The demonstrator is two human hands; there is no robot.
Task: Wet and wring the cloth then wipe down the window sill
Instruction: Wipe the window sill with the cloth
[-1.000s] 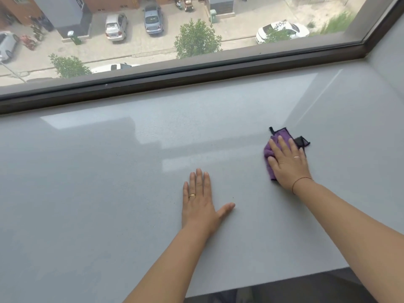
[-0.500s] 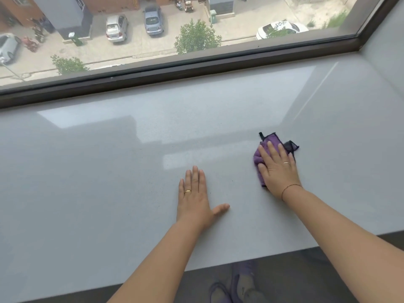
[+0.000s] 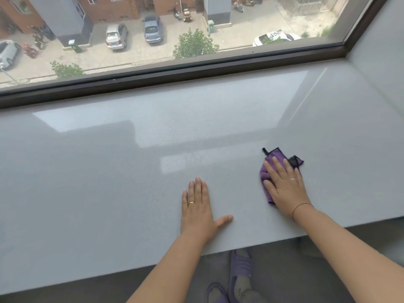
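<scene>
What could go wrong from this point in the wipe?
1. The right hand covers most of the small, bunched purple cloth, so each pass likely cleans a narrow strip; much of the window sill could be missed.
2. The left hand rests flat on the sill and may leave prints on its glossy surface.
3. Dark specks near the left hand's fingertips could be skipped.

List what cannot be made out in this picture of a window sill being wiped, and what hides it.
All in the head view:
- Cloth: mostly covered by the right hand; wet or dry cannot be told.
- Window sill: left end cut off by the picture's edge.
- Slippers: partly hidden by the sill's near edge, partly cut off by the bottom edge.
- Parked cars: plates too small to read.
</scene>
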